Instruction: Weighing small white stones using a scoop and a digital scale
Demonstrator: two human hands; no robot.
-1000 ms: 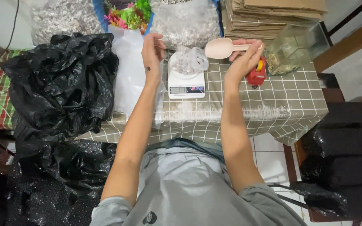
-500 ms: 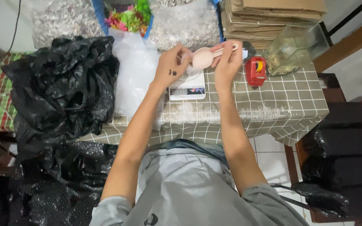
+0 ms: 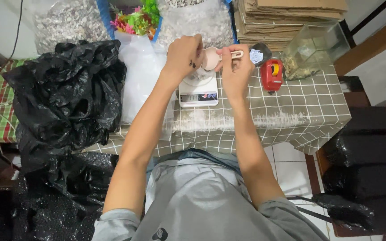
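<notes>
- Scoop [image 3: 211, 58]: pale pink, above white scale [image 3: 198, 89].
- Right hand [image 3: 235, 71]: fingers closed on scoop handle.
- Left hand [image 3: 184, 54]: fingers curled at scoop bowl; contents hidden.

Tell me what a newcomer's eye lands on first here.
First, the two hands meeting over the small white scale at the table's middle: the right hand holds a pale pink scoop, the left hand closes in beside it. Next, the big crumpled black plastic bag heaped on the left, and the red tape dispenser to the right.

Both hands [image 3: 211, 60] at scoop [image 3: 213, 57] above scale [image 3: 198, 91]
</notes>
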